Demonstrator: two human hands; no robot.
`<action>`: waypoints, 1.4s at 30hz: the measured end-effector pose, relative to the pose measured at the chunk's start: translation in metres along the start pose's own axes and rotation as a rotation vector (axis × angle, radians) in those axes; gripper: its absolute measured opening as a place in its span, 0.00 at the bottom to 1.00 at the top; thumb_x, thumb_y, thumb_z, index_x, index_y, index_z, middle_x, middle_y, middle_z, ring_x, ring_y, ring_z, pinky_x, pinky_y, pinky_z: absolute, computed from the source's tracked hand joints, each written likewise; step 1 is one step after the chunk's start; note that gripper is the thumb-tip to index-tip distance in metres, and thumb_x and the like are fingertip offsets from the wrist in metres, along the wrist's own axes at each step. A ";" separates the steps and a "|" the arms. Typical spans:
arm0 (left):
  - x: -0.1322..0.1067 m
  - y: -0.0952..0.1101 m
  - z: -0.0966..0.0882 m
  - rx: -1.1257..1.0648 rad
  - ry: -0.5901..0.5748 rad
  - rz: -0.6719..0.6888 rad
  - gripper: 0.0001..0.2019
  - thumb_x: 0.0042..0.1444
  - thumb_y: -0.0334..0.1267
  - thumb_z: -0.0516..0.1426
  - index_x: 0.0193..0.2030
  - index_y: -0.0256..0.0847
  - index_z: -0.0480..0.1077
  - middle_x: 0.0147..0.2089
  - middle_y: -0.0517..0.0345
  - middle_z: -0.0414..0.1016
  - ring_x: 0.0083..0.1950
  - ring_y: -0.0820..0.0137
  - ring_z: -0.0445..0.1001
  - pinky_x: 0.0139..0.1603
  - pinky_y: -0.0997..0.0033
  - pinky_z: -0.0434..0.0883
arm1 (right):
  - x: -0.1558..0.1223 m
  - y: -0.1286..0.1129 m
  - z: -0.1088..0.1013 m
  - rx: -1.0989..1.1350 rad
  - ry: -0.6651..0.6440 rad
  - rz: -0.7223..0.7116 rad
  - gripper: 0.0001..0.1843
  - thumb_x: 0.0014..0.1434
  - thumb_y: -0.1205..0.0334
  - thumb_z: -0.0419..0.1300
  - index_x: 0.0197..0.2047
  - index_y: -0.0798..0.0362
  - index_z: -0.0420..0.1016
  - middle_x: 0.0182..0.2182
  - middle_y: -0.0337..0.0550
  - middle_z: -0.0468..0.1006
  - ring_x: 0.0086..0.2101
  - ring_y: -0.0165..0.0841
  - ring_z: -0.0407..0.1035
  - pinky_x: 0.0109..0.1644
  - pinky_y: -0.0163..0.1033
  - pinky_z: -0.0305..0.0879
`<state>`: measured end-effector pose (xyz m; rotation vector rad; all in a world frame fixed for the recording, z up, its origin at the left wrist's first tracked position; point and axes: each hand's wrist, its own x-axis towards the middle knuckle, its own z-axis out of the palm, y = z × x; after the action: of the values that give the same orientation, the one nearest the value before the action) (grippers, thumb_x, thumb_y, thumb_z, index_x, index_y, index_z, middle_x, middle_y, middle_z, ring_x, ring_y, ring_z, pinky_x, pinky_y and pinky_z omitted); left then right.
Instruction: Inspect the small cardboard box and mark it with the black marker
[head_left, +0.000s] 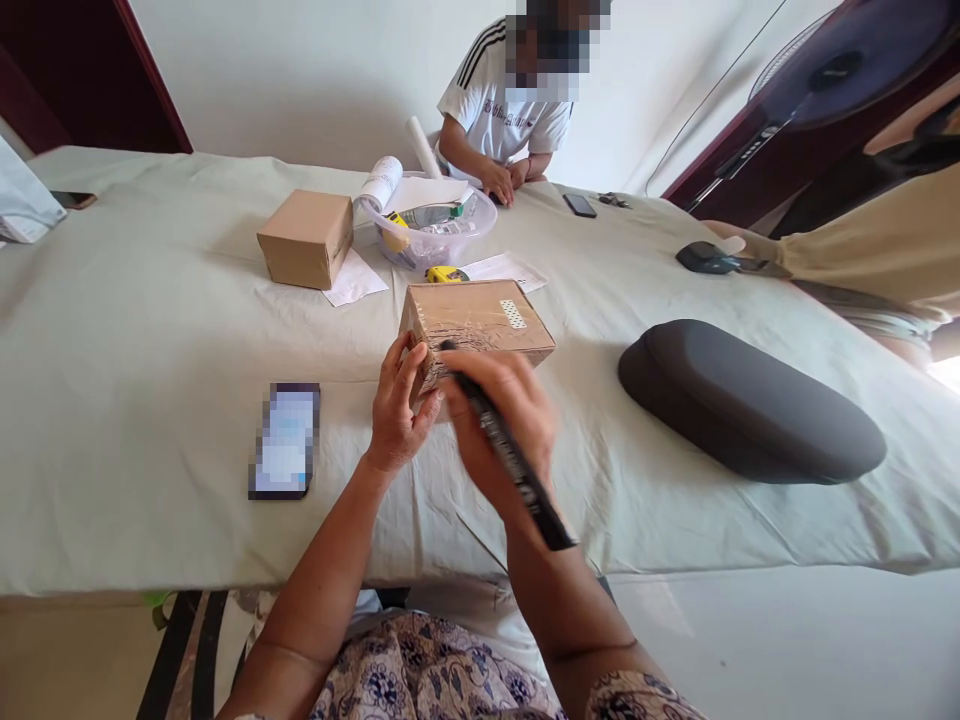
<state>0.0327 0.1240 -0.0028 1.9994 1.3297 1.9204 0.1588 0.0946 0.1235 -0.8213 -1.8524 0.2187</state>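
A brown cardboard box (pixel 472 310) with a small patterned sticker on its top sits on the cloth in front of me. My left hand (pixel 401 405) grips its left side, fingers and thumb along the near left corner. In my right hand (pixel 502 420) is a black marker pen (pixel 510 455), held slanted with its upper end toward my wrist. The pen's front end is near the box's close left edge; whether it touches the cardboard is hidden. A phone (pixel 285 440) with a lit, blurred screen lies left of my left hand.
Behind the box are a yellow tape measure (pixel 447 274), papers, and a clear plastic basin (pixel 487 215) of supplies. A second cardboard box (pixel 306 240) stands left. At right lie a dark padded case (pixel 750 400) and a black tape dispenser (pixel 705 257) near another person. Someone leans on the far edge.
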 end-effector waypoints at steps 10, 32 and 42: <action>0.004 0.009 -0.004 0.038 0.056 0.020 0.33 0.69 0.41 0.57 0.77 0.53 0.50 0.77 0.43 0.57 0.77 0.57 0.61 0.74 0.49 0.67 | -0.028 0.036 -0.039 -0.059 0.171 0.266 0.09 0.65 0.55 0.63 0.34 0.48 0.77 0.27 0.37 0.76 0.27 0.31 0.69 0.34 0.38 0.67; -0.003 0.002 -0.011 -0.028 -0.029 -0.102 0.41 0.70 0.46 0.56 0.80 0.54 0.35 0.81 0.42 0.50 0.80 0.58 0.55 0.76 0.54 0.63 | -0.080 0.209 -0.054 -0.661 -0.703 0.210 0.35 0.61 0.77 0.47 0.64 0.41 0.77 0.46 0.52 0.81 0.42 0.42 0.70 0.46 0.46 0.66; 0.002 0.035 -0.068 0.200 0.086 -0.278 0.32 0.68 0.49 0.57 0.75 0.48 0.56 0.70 0.42 0.70 0.70 0.57 0.71 0.64 0.56 0.74 | -0.041 0.186 -0.045 -0.460 -0.401 0.409 0.27 0.63 0.71 0.48 0.59 0.49 0.79 0.45 0.51 0.85 0.40 0.41 0.77 0.42 0.43 0.69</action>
<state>-0.0067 0.0693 0.0347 1.7092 1.7784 1.8265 0.2881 0.1980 0.0197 -1.5715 -2.1247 0.2274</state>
